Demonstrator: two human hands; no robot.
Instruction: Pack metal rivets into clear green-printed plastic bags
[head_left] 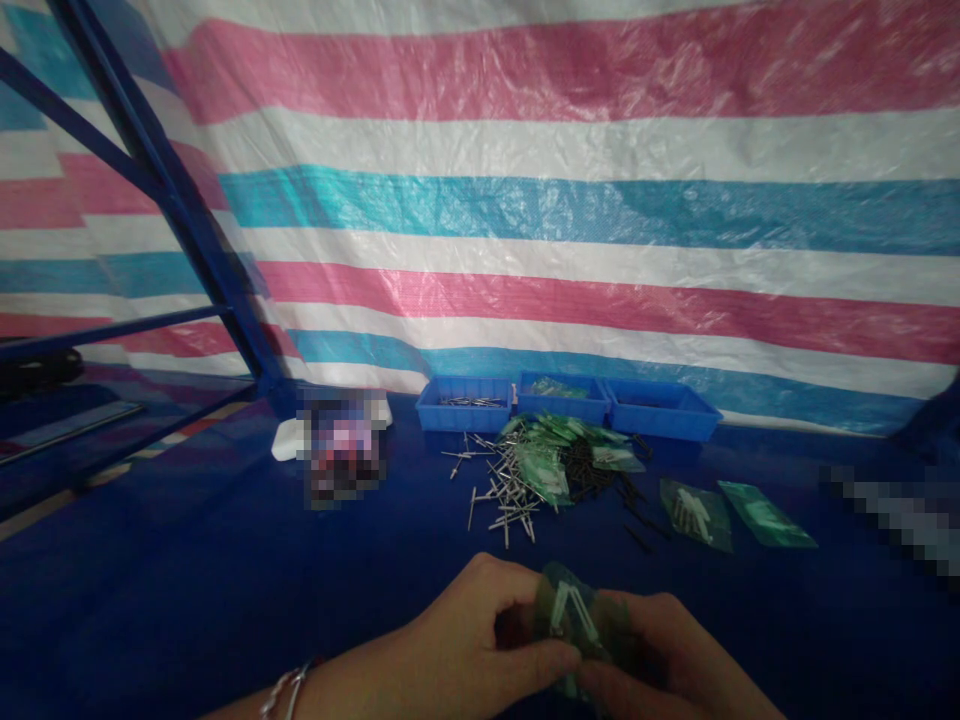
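You are sitting at a makeshift packing station in a small workshop, not a home or office. The dark blue cloth-covered desk carries three shallow blue plastic parts bins in a row, a loose heap of slim silver metal pins and a pile of small green transparent plastic bags. Behind them hangs a striped pink, white and blue woven plastic tarpaulin, beside a dark blue steel rack frame.
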